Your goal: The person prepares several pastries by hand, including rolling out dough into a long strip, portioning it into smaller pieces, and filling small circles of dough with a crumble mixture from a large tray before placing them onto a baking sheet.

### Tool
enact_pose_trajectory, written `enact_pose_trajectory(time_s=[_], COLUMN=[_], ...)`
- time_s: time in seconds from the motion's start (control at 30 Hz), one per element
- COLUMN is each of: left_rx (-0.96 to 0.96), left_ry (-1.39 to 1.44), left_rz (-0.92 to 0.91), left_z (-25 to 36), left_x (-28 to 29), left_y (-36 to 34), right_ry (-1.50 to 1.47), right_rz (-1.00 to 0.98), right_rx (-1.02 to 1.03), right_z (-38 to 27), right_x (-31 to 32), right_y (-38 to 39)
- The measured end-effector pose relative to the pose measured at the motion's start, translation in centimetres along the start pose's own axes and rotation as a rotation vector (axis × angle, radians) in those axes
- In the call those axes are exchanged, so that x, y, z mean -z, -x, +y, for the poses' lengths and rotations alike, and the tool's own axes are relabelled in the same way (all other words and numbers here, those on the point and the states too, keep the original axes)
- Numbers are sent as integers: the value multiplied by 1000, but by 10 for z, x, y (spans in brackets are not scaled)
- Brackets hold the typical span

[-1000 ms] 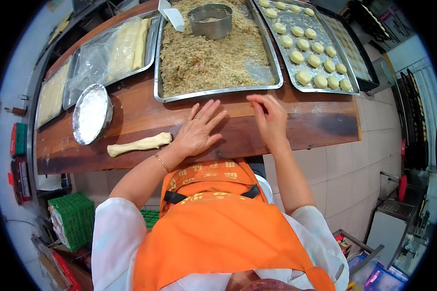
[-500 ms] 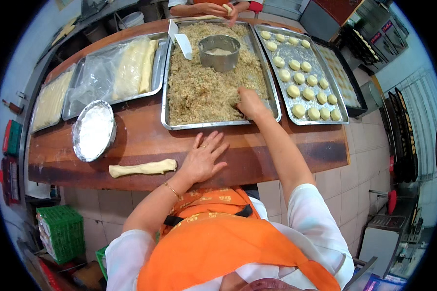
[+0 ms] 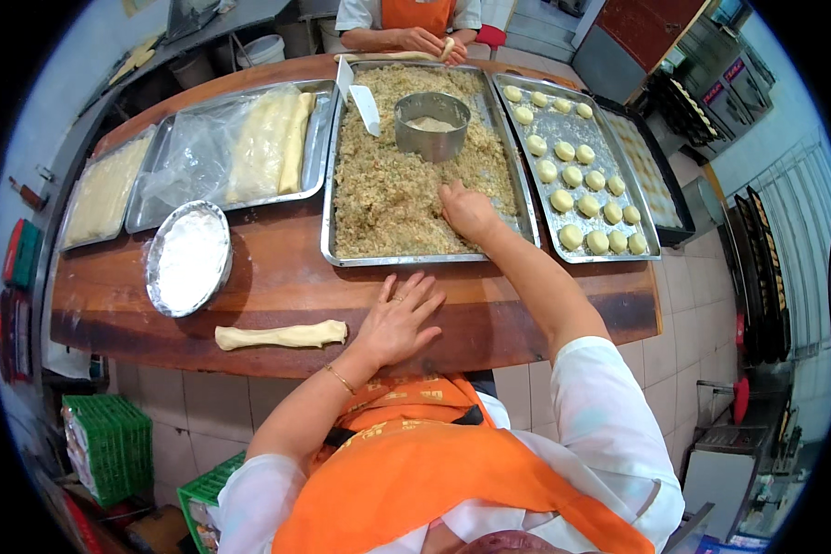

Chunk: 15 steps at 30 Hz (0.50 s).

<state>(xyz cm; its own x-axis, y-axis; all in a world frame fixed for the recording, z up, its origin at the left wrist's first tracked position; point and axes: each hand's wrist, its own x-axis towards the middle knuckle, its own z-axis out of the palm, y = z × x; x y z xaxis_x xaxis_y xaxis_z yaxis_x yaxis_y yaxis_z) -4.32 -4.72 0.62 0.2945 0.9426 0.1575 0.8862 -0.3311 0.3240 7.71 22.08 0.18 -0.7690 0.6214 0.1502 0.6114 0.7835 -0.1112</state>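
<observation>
A large metal tray holds a crumbly tan filling. My right hand is in the filling near the tray's front right, its fingers curled into it and partly hidden. A round metal ring stands in the filling just beyond that hand, with some filling inside. My left hand rests flat on the wooden table, fingers spread and nothing held. Left of it lies a rolled strip of dough. A white scraper sticks up at the tray's far left.
A bowl of white flour stands left. Behind it is a tray of plastic-covered dough slabs, with another dough tray farther left. A right-hand tray carries several dough rounds. Across the table, another person's hands hold a piece of dough.
My right hand has shifted left through the filling, closer to the metal ring. The whole view has tilted, so the table sits lower. My left hand stays flat on the table.
</observation>
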Motion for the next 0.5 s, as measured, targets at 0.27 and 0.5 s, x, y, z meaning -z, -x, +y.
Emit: enact_pose_trajectory(time_s=[0.27, 0.5], left_rx=[-21, -1], left_ry=[-4, -17], left_rz=[-6, -2], left_z=[1, 2], left_x=[-1, 1], left_y=[-3, 1], right_ry=[-1123, -1797], right_rz=[204, 329], right_rx=[-660, -653], right_z=[51, 14], right_x=[-12, 25], right_y=[-8, 18])
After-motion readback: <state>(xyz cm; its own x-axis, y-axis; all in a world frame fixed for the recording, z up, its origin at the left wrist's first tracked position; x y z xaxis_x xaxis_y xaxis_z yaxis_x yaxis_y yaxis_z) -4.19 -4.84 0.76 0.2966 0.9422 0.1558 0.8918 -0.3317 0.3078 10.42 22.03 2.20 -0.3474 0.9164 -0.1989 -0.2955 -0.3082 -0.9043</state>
